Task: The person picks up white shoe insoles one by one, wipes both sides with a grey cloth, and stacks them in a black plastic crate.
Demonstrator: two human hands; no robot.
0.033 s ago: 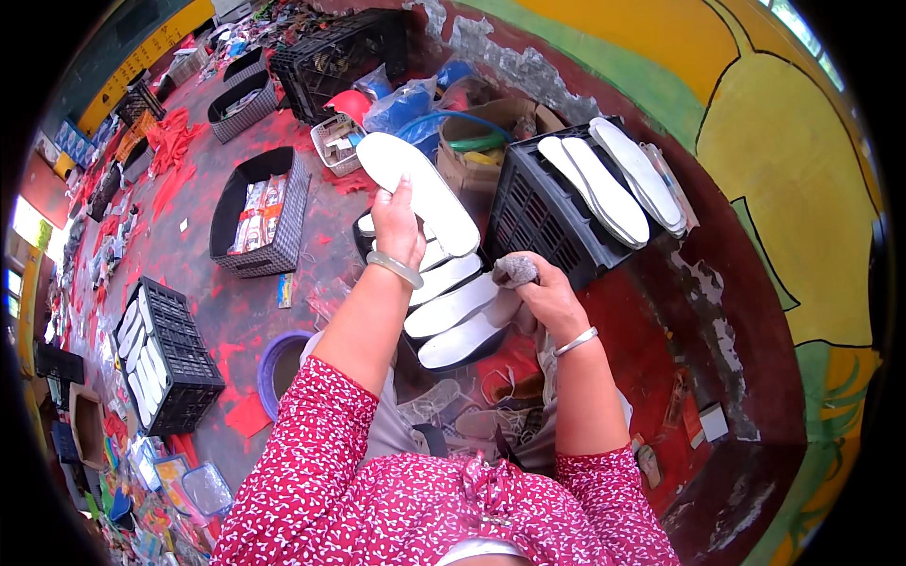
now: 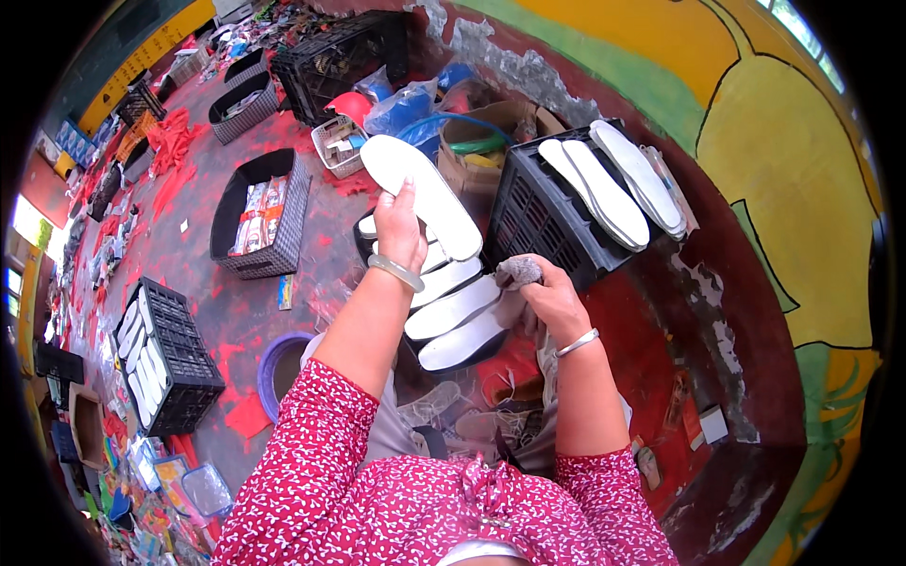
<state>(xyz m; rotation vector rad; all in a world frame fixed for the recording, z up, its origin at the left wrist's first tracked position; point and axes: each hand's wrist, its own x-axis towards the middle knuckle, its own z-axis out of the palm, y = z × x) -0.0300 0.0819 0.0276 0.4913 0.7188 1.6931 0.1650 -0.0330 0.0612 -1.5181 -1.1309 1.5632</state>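
Observation:
A white insole (image 2: pixel 422 193) is pinched in my left hand (image 2: pixel 400 224), raised with its rounded end pointing away to the upper left. My right hand (image 2: pixel 553 300) is closed on a bunched grey cloth (image 2: pixel 518 273), held just below and to the right of that insole, apart from it. Under my hands several white insoles (image 2: pixel 453 319) lie side by side in a dark crate, whose walls are mostly hidden. More white insoles (image 2: pixel 596 195) rest on top of an upturned black plastic crate (image 2: pixel 536 219) to the right.
A purple basin (image 2: pixel 274 379) stands by my left leg. Farther left is a black crate (image 2: pixel 189 363) of insoles, with a grey woven basket (image 2: pixel 283 231) of packages beyond it. A cardboard box (image 2: pixel 464 174) and plastic bags lie ahead, beside the painted wall (image 2: pixel 793 189).
The insole in my left hand has shifted very slightly to the right. My right hand and the cloth have moved a little to the right too.

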